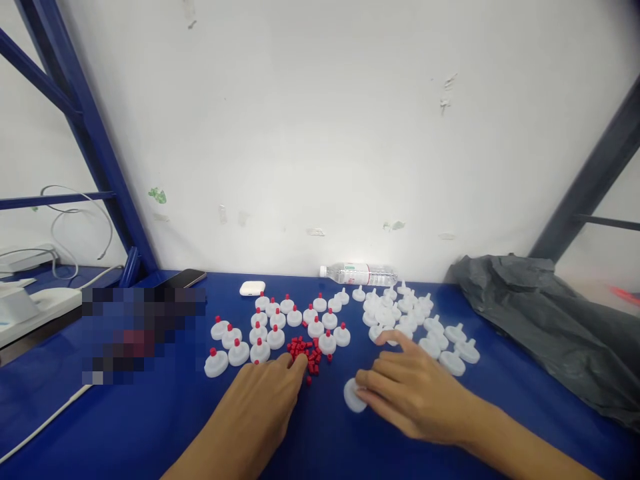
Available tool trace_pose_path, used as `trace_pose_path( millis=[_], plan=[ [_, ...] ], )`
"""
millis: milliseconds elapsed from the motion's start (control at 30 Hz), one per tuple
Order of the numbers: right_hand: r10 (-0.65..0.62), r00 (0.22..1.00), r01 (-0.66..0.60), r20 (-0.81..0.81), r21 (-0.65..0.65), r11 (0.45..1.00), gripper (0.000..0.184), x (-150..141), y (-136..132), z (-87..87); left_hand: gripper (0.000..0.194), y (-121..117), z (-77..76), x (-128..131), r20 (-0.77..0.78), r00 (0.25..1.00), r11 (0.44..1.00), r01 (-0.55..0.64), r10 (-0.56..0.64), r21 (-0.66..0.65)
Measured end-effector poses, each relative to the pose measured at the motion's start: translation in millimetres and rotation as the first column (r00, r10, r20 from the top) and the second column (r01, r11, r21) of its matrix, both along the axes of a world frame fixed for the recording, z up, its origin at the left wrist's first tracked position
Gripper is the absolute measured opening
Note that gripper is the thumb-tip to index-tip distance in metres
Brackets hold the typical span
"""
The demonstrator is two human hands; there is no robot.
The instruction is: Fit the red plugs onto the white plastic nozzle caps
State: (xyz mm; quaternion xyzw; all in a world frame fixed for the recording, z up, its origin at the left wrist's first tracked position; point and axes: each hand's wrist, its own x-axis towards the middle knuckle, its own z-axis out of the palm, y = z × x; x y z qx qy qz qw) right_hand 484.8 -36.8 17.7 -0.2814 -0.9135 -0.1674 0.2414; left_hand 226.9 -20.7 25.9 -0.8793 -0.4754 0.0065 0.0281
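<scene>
My left hand [273, 387] reaches to the near edge of a pile of small red caps [313, 360]. Its thumb and forefinger are drawn together at the pile; whatever is between them is hidden. In my right hand [405, 390] a white round nozzle lid [353, 395] is gripped by the fingers, tilted with its flat disc facing left. Left of the pile stand several white nozzle lids [239, 353] with red caps on their spouts. Behind my right hand lies a heap of white nozzle lids [385, 310] with bare spouts.
A clear plastic bottle [357, 274] lies along the wall. A white earphone case [253, 288] and a dark phone [187, 278] are at the back left. Dark grey plastic sheeting [525, 320] covers the right side of the blue table [165, 427]. A white cable [47, 423] runs at left.
</scene>
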Motion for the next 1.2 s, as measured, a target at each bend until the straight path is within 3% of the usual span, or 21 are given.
trace_pose_path(
  millis=[167, 267, 433, 567, 667, 867, 1067, 1200],
  plan=[
    [-0.098, 0.99, 0.059, -0.105, -0.323, 0.944, 0.031, -11, -1, -11.8, 0.029, -12, 18.3, 4, 0.135, 0.989, 0.998, 0.054, -0.056, 0.015],
    [-0.121, 0.986, 0.067, -0.113, -0.399, 0.915, 0.035, -10, -1, -10.3, 0.024, -16, 18.8, 6, 0.294, 0.948, 0.991, 0.132, -0.124, -0.008],
    [-0.111, 0.988, 0.066, -0.104, -0.366, 0.928, 0.05, -8, -3, -9.0, 0.026, -14, 8.6, 8, 0.531, 0.832, 0.982, 0.189, -0.159, -0.002],
    [-0.072, 0.992, 0.033, -0.104, -0.335, 0.942, 0.057, -6, -4, -10.3, 0.02, -11, 5.8, 7, 0.634, 0.761, 0.983, 0.181, -0.135, -0.008],
    [-0.024, 0.995, -0.007, -0.095, -0.311, 0.951, 0.058, -5, -3, -12.3, 0.017, -10, 7.6, 6, 0.659, 0.745, 0.984, 0.173, -0.106, -0.037],
    [-0.055, 0.998, 0.055, 0.009, -0.269, 0.962, 0.034, -7, -4, -11.8, 0.022, -10, 7.1, 8, 0.666, 0.731, 0.981, 0.196, -0.15, 0.006],
    [-0.077, 0.997, 0.075, 0.006, -0.302, 0.95, 0.04, -7, -4, -9.6, 0.022, -12, 7.1, 9, 0.663, 0.733, 0.981, 0.192, -0.153, 0.015],
    [-0.05, 0.998, 0.041, -0.031, -0.247, 0.968, 0.029, -9, -4, -12.1, 0.022, -13, 4.1, 10, 0.672, 0.718, 0.973, 0.229, -0.181, 0.018]
  ],
)
